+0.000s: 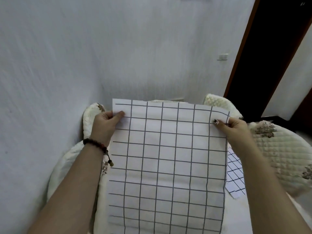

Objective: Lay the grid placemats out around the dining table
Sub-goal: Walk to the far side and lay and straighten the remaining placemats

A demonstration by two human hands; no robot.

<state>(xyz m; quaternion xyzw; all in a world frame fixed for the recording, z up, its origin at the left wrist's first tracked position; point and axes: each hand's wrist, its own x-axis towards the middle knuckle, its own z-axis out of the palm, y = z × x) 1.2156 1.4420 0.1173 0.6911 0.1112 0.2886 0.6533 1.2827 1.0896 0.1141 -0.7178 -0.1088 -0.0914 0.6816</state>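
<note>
A white placemat (167, 162) with a dark grid hangs in front of me, held up by its top corners. My left hand (105, 123) pinches the top left corner, thumb on the front. My right hand (234, 126) pinches the top right corner, thumb on the front. A second grid placemat (235, 173) peeks out behind the right edge of the first one, lying lower down. The mat in my hands hides most of what lies beneath it.
Cream quilted chair cushions with flower prints sit below: one (89, 122) at the left by the white wall (84, 56), one (280, 154) at the right. A dark doorway with a brown frame (266, 56) opens at the upper right.
</note>
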